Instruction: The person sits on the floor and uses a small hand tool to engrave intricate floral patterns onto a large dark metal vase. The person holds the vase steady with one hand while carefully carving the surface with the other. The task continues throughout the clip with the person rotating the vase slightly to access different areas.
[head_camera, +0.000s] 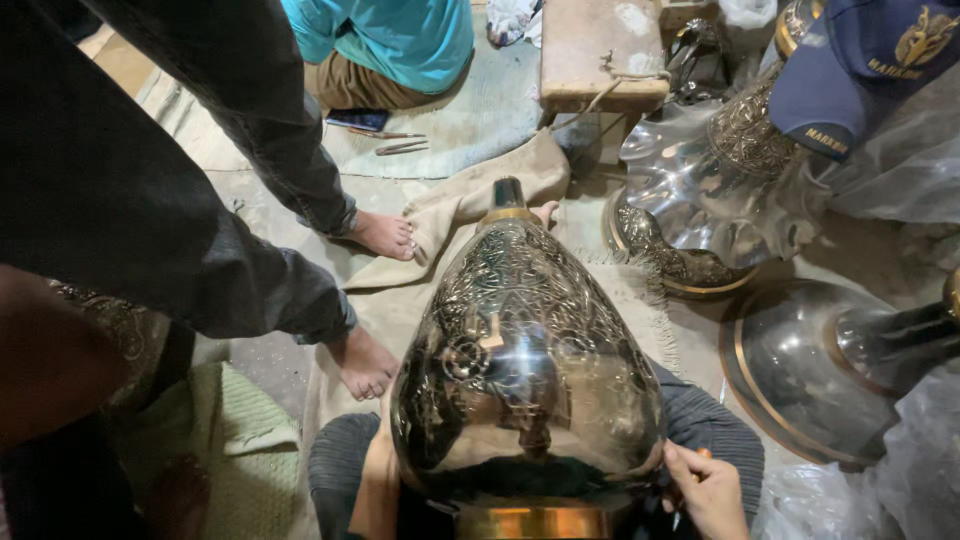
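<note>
A large engraved silver-coloured metal vase lies on its side across my lap, neck pointing away and its brass-coloured base ring nearest me. My right hand is at the vase's lower right edge, fingers curled around a small tool with a brownish handle that touches the metal. My left hand rests against the vase's lower left side. Its fingers are hidden behind the body of the vase.
A standing person's bare feet and dark trouser legs are close on the left. A seated person in a teal shirt is at the back. Shiny metal bowls and stands and a blue cap crowd the right. A wooden stool stands behind.
</note>
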